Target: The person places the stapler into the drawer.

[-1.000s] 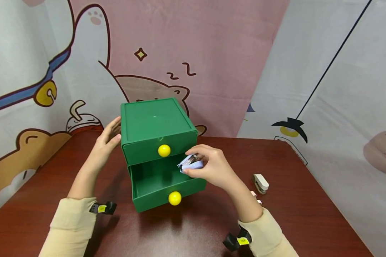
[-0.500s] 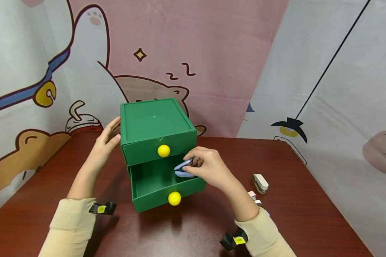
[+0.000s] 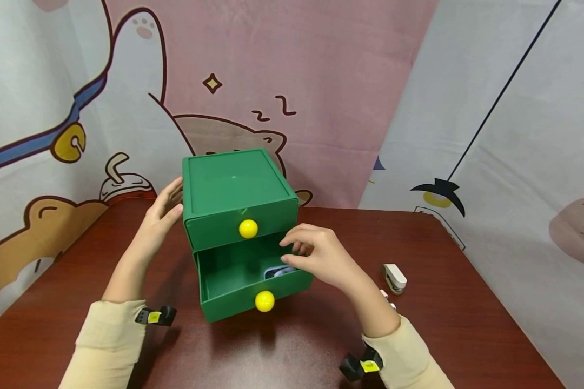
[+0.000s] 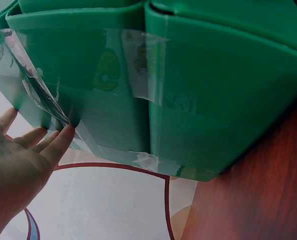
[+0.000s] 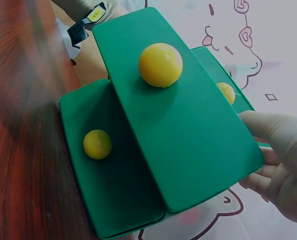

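A green drawer unit (image 3: 233, 183) with yellow ball knobs stands on the table, its middle drawer (image 3: 253, 297) pulled out. Inside that drawer, toward the right, lies a small light-purple stapler (image 3: 276, 271), partly hidden by the front panel. My right hand (image 3: 316, 251) hovers over the drawer's right side, thumb and fingers apart and nothing between them. On the left, the fingertips of my left hand (image 4: 31, 150) touch the unit's taped side, fingers fairly straight. From the right wrist, the shut bottom drawer (image 5: 123, 185) shows beneath the pulled-out one.
A white stapler (image 3: 394, 278) rests on the brown table (image 3: 457, 302) to the right. Small white pieces (image 3: 388, 300) show beside my right forearm, mostly hidden by it. A printed cartoon curtain (image 3: 350, 108) hangs behind the table.
My right hand lowered the light-purple stapler into the pulled-out drawer and let go of it; its fingers have since spread and risen slightly. The left hand stays at the unit's side.
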`<state>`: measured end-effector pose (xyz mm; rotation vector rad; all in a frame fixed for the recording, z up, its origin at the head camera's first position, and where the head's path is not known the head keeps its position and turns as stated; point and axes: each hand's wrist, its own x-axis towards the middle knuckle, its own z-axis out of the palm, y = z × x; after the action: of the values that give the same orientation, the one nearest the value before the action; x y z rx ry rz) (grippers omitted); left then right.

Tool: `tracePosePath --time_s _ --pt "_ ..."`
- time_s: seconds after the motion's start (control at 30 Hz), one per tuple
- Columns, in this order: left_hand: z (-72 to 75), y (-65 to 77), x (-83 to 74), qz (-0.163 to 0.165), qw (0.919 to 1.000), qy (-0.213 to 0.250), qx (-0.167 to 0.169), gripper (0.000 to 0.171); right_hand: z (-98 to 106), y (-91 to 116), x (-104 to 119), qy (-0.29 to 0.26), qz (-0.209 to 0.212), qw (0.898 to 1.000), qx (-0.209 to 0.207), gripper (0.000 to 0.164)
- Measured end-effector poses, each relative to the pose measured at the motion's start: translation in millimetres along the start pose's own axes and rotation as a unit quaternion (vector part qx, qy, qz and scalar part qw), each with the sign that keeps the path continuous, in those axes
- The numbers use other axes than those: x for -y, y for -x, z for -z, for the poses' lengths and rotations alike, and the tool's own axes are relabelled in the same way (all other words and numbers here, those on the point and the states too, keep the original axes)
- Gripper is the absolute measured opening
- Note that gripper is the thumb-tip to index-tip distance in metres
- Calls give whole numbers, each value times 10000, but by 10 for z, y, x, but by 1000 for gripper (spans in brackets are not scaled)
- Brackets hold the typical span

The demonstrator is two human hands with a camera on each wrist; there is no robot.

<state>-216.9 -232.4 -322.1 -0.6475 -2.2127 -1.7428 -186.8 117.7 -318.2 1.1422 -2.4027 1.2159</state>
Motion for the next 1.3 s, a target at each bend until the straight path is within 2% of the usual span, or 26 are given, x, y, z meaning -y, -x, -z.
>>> tracePosePath --time_s 0.23,0.53,0.77,0.93,1.3 --pt "-1 -4 12 0 10000 45 1 56 107 86 1 -59 171 9997 -148 27" --pt "-7 -4 18 -8 9999 101 -10 56 259 244 -36 -94 -35 9994 -335 35" --pt "-9 -6 26 -28 9997 219 -43 57 384 379 -154 -3 -67 9990 -433 44" --pt "-12 -6 18 -30 9996 267 -46 57 475 478 -266 250 -163 9988 -399 47" --pt "-13 -6 24 -17 9995 299 -53 57 672 723 -464 513 -873 9948 -106 52"
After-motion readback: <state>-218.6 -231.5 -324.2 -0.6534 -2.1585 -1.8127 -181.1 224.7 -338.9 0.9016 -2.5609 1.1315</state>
